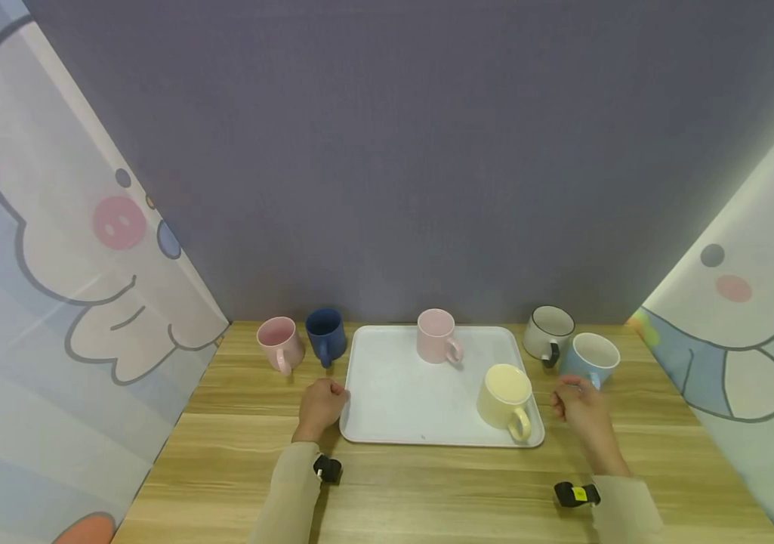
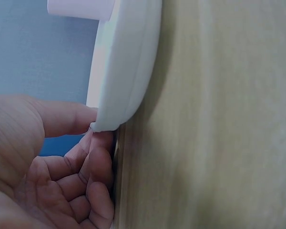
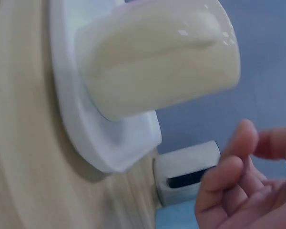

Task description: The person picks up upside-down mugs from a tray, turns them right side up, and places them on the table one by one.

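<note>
At the left edge of the white tray (image 1: 393, 400), my left hand (image 1: 322, 406) pinches the rim. The left wrist view shows the thumb (image 2: 69, 117) on top and curled fingers below. My right hand (image 1: 580, 412) holds nothing, its fingers loosely bent, just off the tray's right edge. It overlaps the handle area of a light blue mug (image 1: 593, 355) in the head view. On the tray, a yellow mug (image 1: 498, 404) stands upright at the front right, handle toward the front. A light pink mug (image 1: 434, 344) stands upright near the tray's back edge.
Left of the tray, a pink mug (image 1: 278, 344) and a dark blue mug (image 1: 325, 336) stand on the wooden table (image 1: 427, 491). A white mug (image 1: 543, 332) with black rim and handle stands beside the light blue one. A grey wall (image 1: 387, 166) rises behind.
</note>
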`<state>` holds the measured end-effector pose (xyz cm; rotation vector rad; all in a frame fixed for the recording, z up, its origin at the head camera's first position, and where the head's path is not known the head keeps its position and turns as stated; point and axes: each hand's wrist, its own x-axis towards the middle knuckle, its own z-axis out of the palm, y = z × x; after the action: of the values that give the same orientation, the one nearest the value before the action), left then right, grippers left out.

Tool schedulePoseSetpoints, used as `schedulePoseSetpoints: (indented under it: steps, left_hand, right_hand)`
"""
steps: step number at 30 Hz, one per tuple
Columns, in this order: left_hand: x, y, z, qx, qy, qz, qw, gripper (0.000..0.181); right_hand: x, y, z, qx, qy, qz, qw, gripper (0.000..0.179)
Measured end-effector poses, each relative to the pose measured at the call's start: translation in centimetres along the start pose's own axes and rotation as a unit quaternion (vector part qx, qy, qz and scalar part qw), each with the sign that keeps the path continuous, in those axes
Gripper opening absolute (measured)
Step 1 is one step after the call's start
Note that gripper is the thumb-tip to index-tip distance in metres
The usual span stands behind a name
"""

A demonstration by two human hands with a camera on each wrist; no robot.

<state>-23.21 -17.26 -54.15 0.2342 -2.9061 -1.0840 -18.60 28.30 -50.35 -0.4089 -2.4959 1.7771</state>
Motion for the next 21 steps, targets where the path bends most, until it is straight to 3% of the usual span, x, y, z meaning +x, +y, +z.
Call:
schedulePoseSetpoints:
  steps: [5, 21]
  left_hand:
    - [0.0, -0.1, 0.1, -0.003, 0.004, 0.004, 1.0000, 0.014]
    - [-0.1, -0.2, 0.2, -0.009, 0.005, 0.007, 0.9999, 0.014]
  right_hand:
    - [-0.7, 0.4, 1.3, -0.035, -0.073, -0.012, 0.9966, 0.032]
    - [-2.9, 1.3, 3.4, -0.039, -0.111, 0.010, 0.9931, 0.045]
